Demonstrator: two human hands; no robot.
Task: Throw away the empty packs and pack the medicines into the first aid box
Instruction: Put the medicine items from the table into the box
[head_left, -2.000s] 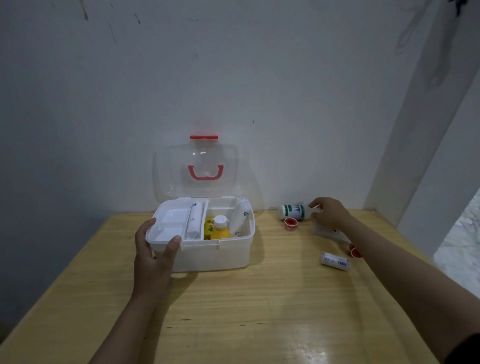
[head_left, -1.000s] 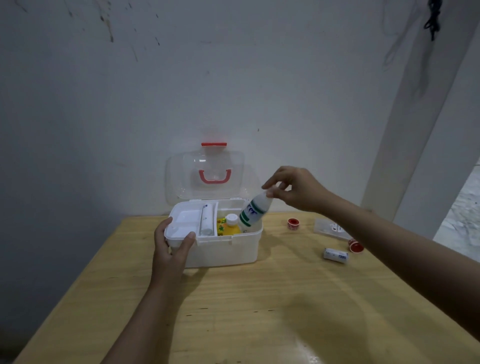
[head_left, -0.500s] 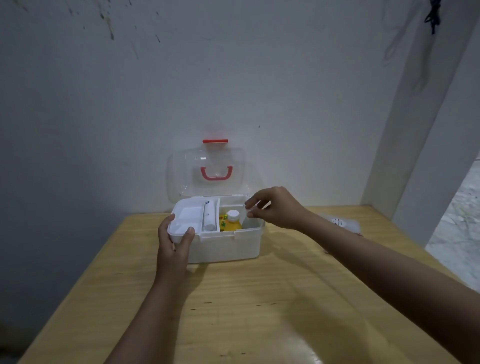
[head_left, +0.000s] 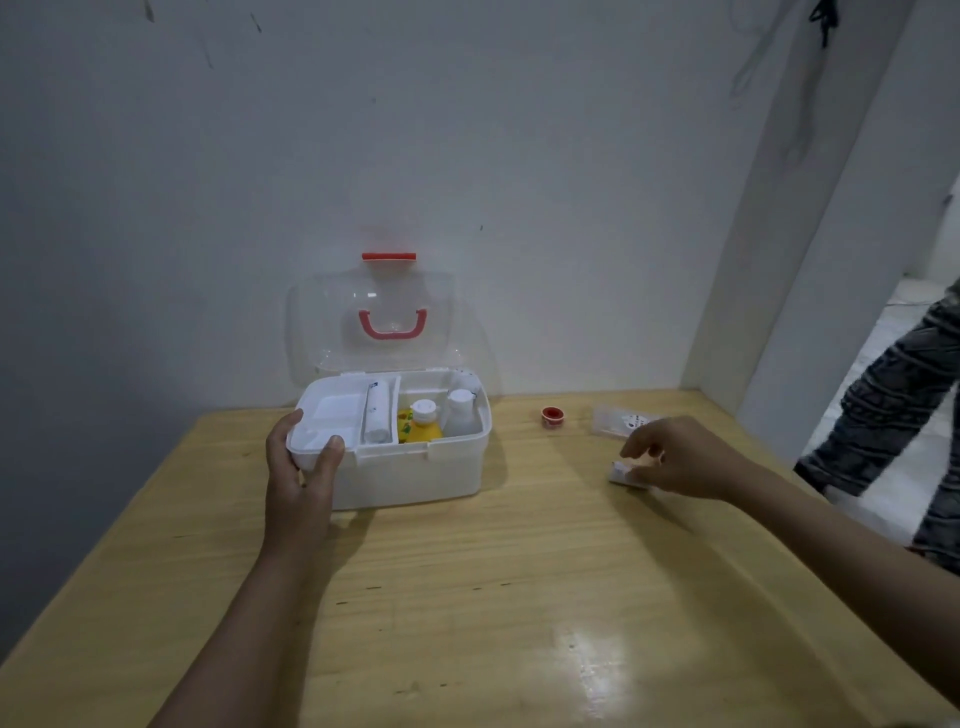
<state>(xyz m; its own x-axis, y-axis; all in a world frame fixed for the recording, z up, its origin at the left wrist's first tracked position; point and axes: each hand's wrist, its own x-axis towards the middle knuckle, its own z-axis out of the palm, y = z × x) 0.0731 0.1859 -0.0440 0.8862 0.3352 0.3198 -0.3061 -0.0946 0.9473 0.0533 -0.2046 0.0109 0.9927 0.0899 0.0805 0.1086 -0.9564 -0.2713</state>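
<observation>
left hand (head_left: 298, 483): fingers clamped on box (head_left: 415, 478) corner (lid up) | right hand (head_left: 675, 457): fingertips pinching roll (head_left: 621, 474) on table (head_left: 467, 597) | red cap (head_left: 549, 414) beside box

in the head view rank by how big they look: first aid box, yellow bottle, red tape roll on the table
1. first aid box, by far the largest
2. yellow bottle, only partly visible inside the box
3. red tape roll, smallest
</observation>
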